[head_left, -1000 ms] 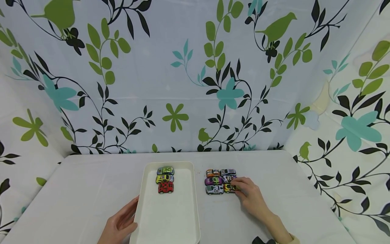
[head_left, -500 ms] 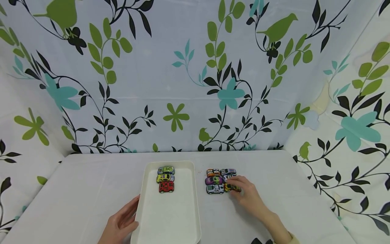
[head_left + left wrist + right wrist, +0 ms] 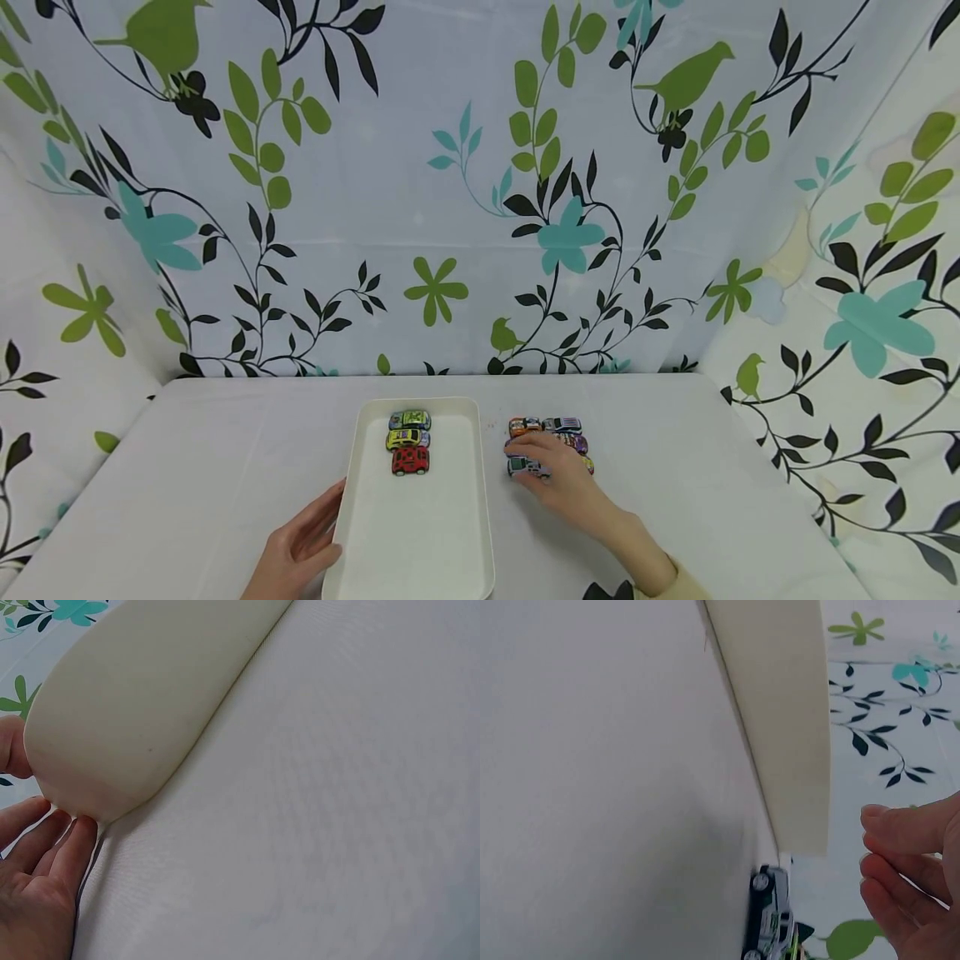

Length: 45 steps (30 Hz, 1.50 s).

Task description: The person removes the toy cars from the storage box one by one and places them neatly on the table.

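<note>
In the head view my left hand [image 3: 296,542] holds the left side of a shallow white tray [image 3: 412,533]. Its fingers lie along the outer wall and the thumb sits at the rim. The left wrist view shows the fingertips [image 3: 86,823] against the tray wall. Three toy cars, green, yellow and red [image 3: 410,460], line up at the tray's far end. My right hand [image 3: 562,483] hovers over toy cars grouped right of the tray, fingers loosely bent and holding nothing. Below it is a silver-grey car [image 3: 769,911], partly hidden from the head camera.
The right-hand group also has an orange car [image 3: 523,426] and a grey one [image 3: 562,425] at the back, with others partly covered by the hand. A dark object [image 3: 609,591] shows by the right sleeve. Leaf-patterned cloth [image 3: 360,167] surrounds the white table [image 3: 247,433].
My right hand has left the black-and-yellow car on the right and moved left over the silver-grey car. My left hand stays at the tray. The cars in the tray have not moved.
</note>
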Motion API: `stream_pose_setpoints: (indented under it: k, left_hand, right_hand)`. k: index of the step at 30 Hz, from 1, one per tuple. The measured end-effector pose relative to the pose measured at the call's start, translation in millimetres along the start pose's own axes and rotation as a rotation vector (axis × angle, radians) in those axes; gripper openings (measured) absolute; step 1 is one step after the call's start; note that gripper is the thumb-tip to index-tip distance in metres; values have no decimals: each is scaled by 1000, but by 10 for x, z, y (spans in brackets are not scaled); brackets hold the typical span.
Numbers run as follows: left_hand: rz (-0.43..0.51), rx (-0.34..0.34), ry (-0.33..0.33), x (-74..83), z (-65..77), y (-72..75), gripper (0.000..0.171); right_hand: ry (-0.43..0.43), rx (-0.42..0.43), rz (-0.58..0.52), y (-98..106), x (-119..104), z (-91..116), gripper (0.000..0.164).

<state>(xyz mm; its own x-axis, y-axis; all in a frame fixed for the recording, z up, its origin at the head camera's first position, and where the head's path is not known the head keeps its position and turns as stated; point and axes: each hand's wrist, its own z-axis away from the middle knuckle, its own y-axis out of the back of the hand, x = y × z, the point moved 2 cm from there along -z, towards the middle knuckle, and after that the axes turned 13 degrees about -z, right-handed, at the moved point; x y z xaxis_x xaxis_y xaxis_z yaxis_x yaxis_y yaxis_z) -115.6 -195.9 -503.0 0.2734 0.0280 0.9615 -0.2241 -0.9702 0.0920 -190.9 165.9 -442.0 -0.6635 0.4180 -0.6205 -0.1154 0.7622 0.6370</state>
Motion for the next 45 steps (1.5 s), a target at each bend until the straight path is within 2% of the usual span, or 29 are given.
stream_pose_setpoints:
  k: [4, 8, 12, 16, 21, 28, 33, 38, 45]
  left_hand:
    - [-3, 7, 7, 4, 7, 11, 66]
    - [-19, 14, 15, 11, 8, 19, 67]
    - [-25, 28, 57, 15, 5, 22, 68]
    - [-23, 39, 110, 22, -1, 21, 69]
    - [-36, 40, 117, 19, -7, 18, 70]
    - [-62, 45, 73, -3, -1, 12, 68]
    - [-80, 52, 52, -8, -6, -1, 67]
    - [-42, 37, 37, -16, -3, -7, 67]
    - [-15, 19, -11, 4, -1, 1, 66]
  right_hand:
    - [27, -61, -8, -152, -179, -149, 32]
    - [13, -144, 3, -269, -413, -347, 30]
    - [1, -215, 40, -352, -616, -575, 32]
    - [-16, -240, 55, -428, -724, -793, 31]
    - [-53, -260, 56, -565, -727, -996, 29]
    - [-108, -302, 47, -835, -630, -1138, 23]
    - [-155, -315, 69, -999, -541, -1168, 18]
    - [-220, -333, 134, -1070, -494, -1162, 17]
    - [-226, -367, 213, -1103, -452, -1136, 17]
